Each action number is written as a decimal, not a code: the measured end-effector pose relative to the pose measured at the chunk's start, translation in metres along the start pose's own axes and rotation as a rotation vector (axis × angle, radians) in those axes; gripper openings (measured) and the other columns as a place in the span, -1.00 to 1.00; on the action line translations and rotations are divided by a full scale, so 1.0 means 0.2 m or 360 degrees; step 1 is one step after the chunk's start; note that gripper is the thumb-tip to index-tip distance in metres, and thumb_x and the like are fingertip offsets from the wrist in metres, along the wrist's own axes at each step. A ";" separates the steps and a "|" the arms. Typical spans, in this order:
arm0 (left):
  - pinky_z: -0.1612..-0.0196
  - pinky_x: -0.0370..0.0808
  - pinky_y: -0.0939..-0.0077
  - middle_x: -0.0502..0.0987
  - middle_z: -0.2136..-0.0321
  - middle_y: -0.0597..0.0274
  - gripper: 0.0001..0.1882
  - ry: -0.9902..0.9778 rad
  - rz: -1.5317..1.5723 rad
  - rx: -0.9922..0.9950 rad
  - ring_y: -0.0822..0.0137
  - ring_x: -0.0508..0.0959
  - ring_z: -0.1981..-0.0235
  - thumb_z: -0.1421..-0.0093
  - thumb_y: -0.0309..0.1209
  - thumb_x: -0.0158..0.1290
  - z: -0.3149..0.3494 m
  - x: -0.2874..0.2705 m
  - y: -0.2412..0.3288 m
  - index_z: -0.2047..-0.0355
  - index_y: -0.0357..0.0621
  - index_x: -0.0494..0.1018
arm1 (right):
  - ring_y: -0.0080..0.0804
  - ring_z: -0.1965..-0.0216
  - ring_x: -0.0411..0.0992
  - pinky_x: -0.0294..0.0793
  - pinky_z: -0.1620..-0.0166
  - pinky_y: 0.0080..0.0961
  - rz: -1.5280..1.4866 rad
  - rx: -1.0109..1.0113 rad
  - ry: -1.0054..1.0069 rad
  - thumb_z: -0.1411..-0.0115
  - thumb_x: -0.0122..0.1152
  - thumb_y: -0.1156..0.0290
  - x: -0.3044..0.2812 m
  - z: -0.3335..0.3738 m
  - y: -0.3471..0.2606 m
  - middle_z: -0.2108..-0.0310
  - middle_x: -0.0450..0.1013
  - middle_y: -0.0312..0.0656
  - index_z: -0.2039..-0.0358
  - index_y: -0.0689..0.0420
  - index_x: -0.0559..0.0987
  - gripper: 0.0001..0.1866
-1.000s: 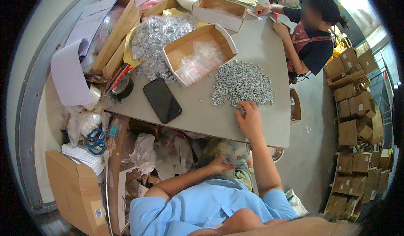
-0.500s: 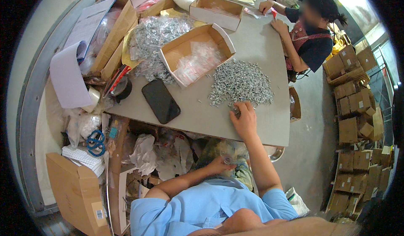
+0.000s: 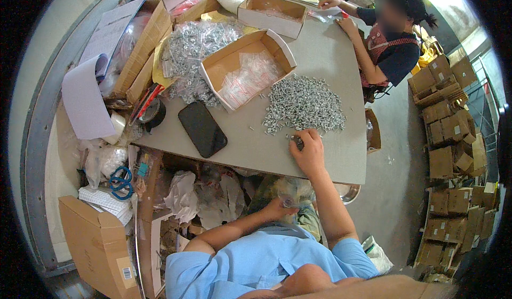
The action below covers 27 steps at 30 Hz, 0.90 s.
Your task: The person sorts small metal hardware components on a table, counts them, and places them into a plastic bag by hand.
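A heap of small silver screws [image 3: 306,104] lies spread on the grey table. At the heap's near edge my right hand [image 3: 309,154] rests on the tabletop, fingers curled around a few screws [image 3: 298,142]. Lower down, below the table edge and close to my body, my left hand [image 3: 277,208] grips a clear plastic bag [image 3: 293,192]. What lies inside that bag is hard to make out. Left of the heap, an open cardboard box [image 3: 221,67] holds flat clear bags with red lines [image 3: 250,77].
A black phone [image 3: 202,129] lies near the table's front edge. Behind it are many bagged metal parts [image 3: 194,48] and a black tape roll [image 3: 153,112]. Blue-handled scissors [image 3: 121,183] hang at the left. Across the table, a co-worker [image 3: 392,43] handles a clear bag. Cartons [image 3: 445,155] stack up at right.
My right hand stays at the heap's edge, its fingers shifting only slightly. My left hand keeps its place with the bag. The co-worker's hands have moved left, and a clear bag shows between them.
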State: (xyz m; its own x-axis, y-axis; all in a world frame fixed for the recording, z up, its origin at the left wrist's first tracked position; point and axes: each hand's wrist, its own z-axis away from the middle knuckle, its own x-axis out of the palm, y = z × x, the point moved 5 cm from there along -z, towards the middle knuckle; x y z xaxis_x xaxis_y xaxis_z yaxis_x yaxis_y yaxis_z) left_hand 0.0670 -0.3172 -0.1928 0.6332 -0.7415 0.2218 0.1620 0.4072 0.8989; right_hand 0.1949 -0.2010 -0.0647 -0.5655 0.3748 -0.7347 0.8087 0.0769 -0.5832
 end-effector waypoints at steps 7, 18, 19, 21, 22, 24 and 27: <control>0.35 0.43 0.56 0.51 0.47 0.29 -0.66 0.0018 -0.0085 -0.0116 0.48 0.47 0.44 -0.06 -0.23 0.25 0.02 -0.01 0.07 0.29 -0.21 0.46 | -0.03 0.19 0.37 0.39 0.14 -0.21 0.0005 -0.0091 -0.0014 0.05 0.25 0.42 0.01 -0.02 0.01 0.27 0.41 -0.05 0.35 0.15 0.53 -0.79; 0.37 0.45 0.52 0.53 0.44 0.26 -0.43 0.0022 -0.0018 0.0143 0.46 0.50 0.42 -0.01 -0.13 0.27 -0.08 0.00 -0.22 0.08 -0.18 0.34 | -0.07 0.34 0.43 0.43 0.26 -0.31 -0.0114 -0.0160 -0.1052 0.04 0.20 0.45 -0.15 0.20 -0.16 0.39 0.43 -0.08 0.35 0.14 0.58 -0.81; 0.37 0.45 0.51 0.53 0.44 0.26 -0.43 0.0021 -0.0038 0.0134 0.46 0.51 0.42 -0.01 -0.13 0.27 -0.09 0.00 -0.23 0.08 -0.17 0.35 | -0.09 0.35 0.43 0.43 0.27 -0.32 -0.0211 -0.0078 -0.1035 0.03 0.20 0.45 -0.17 0.20 -0.13 0.38 0.43 -0.08 0.34 0.14 0.58 -0.81; 0.36 0.46 0.49 0.53 0.43 0.25 -0.46 0.0007 -0.0114 0.0041 0.44 0.51 0.41 -0.01 -0.14 0.27 -0.10 0.00 -0.25 0.11 -0.17 0.36 | -0.13 0.36 0.44 0.44 0.27 -0.35 -0.0399 0.0092 -0.0992 0.01 0.20 0.45 -0.17 0.17 -0.02 0.37 0.44 -0.10 0.32 0.15 0.59 -0.81; 0.35 0.47 0.49 0.52 0.43 0.24 -0.48 0.0006 -0.0181 0.0015 0.43 0.51 0.41 -0.01 -0.15 0.27 -0.10 -0.01 -0.24 0.13 -0.18 0.38 | -0.19 0.40 0.46 0.46 0.31 -0.34 -0.0344 0.0292 -0.0734 -0.02 0.19 0.43 -0.19 0.14 0.07 0.35 0.44 -0.09 0.32 0.13 0.57 -0.83; 0.35 0.48 0.48 0.52 0.42 0.23 -0.53 0.0016 -0.0314 0.0014 0.43 0.51 0.42 -0.02 -0.17 0.27 -0.10 -0.01 -0.19 0.18 -0.18 0.40 | -0.16 0.36 0.45 0.45 0.27 -0.33 -0.0151 0.0300 -0.0205 -0.02 0.20 0.43 -0.22 0.05 0.16 0.33 0.43 -0.08 0.29 0.13 0.56 -0.80; 0.34 0.49 0.47 0.51 0.41 0.21 -0.59 0.0071 -0.0386 0.0200 0.42 0.51 0.43 -0.02 -0.21 0.27 -0.09 -0.01 -0.15 0.25 -0.20 0.43 | -0.12 0.27 0.43 0.43 0.19 -0.30 0.0063 0.0288 0.0098 -0.02 0.21 0.41 -0.21 -0.03 0.20 0.29 0.42 -0.06 0.27 0.13 0.54 -0.77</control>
State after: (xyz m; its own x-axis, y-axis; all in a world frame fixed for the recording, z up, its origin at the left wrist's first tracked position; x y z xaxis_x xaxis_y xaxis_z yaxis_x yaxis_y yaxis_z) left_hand 0.0742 -0.3178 -0.2266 0.6206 -0.7839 -0.0201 0.2195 0.1490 0.9642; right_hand 0.2517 -0.2086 -0.0556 -0.5180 0.4308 -0.7390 0.7847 -0.1045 -0.6109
